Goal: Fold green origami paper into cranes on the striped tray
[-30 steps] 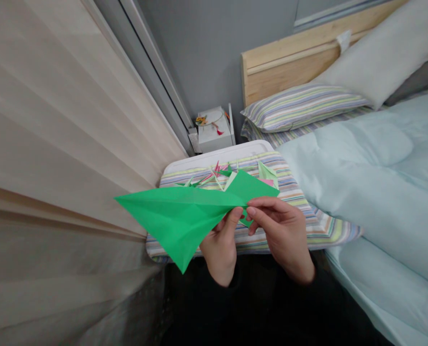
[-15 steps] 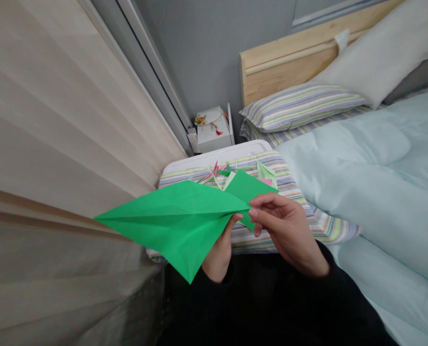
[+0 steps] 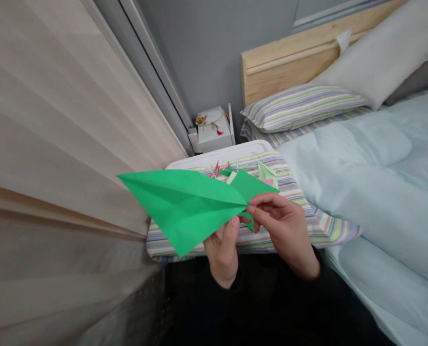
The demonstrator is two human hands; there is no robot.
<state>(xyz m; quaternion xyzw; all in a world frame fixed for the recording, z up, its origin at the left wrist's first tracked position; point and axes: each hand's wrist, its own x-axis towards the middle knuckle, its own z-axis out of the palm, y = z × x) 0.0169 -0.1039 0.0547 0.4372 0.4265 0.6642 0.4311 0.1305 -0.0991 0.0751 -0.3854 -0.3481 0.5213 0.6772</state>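
A large sheet of green origami paper (image 3: 185, 199), creased along its length into a long kite-like shape, is held in the air over the cloth-covered table. My right hand (image 3: 282, 218) pinches its narrow right tip between thumb and fingers. Beneath the lower right edge, my left hand (image 3: 224, 247) supports the sheet, thumb up and fingers partly hidden behind the paper. Behind the hands lies another green paper (image 3: 253, 187) on the striped cloth. Small folded paper pieces in pink (image 3: 219, 168) and light green (image 3: 267, 173) sit beyond it.
The table (image 3: 260, 145) has a white rim and a striped cloth (image 3: 289, 192). A beige curtain (image 3: 73, 144) hangs close on the left. To the right is a bed with a pale blue quilt (image 3: 379, 158). A small white cabinet (image 3: 215, 137) stands behind.
The green paper's left tip has swung up and to the right, and its lower corner has risen. My left hand shows more, with its thumb now lower on the edge. My right hand keeps its pinch.
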